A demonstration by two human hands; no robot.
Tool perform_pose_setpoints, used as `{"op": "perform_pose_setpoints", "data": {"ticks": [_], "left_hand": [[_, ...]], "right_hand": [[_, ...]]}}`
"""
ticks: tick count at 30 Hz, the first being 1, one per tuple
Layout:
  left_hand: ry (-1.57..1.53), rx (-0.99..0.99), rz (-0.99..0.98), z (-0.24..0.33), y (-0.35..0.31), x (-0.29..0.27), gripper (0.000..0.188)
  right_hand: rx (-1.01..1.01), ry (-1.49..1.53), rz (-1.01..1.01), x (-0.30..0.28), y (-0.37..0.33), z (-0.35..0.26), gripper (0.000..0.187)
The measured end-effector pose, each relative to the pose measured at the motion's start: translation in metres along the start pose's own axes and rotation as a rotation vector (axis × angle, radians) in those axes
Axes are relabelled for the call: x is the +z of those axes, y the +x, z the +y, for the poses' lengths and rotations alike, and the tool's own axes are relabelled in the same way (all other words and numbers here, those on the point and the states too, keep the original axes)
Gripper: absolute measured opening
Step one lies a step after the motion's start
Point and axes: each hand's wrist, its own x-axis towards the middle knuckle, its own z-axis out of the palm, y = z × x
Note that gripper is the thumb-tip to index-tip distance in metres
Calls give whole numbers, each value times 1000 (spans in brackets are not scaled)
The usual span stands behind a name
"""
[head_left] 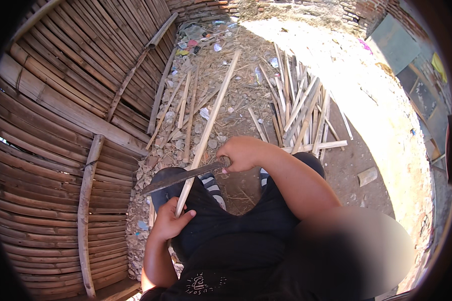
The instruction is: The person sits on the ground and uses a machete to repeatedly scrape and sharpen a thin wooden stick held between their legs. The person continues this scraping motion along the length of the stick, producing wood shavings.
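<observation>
A long pale bamboo strip slants from my lap away over the rubble. Its near end is gripped by my left hand, the thumb laid out to the side, beside my left thigh. Closed round a short handle, my right hand holds a machete above my knees. The long dark blade points left and crosses over the strip a little beyond my left hand. Where blade and strip cross, I cannot tell whether the edge has cut in.
Slatted bamboo wall rises close on the left. A heap of cut bamboo strips lies ahead to the right, and several more strips lie on the littered ground. A short bamboo piece rests at right. Brick wall stands behind.
</observation>
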Motion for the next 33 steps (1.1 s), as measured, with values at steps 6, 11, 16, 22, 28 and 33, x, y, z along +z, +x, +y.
{"op": "perform_pose_setpoints", "data": {"ticks": [6,11,16,22,28,33], "left_hand": [[-44,-7,-42,-3,3,-2,28],[4,10,-44,1,2,0,28],[10,-6,-10,-1,2,1,27],[46,16,21,4,1,3,27],[70,3,17,3,1,3,28],[92,17,21,6,2,4,28]], "right_hand": [[184,66,344,-10,-11,67,56],[317,166,377,-27,-23,72,58],[28,11,242,3,-3,48,55],[-18,32,-18,-8,-10,0,55],[358,152,390,-18,-12,78,61],[294,131,324,-16,-14,71,60]]}}
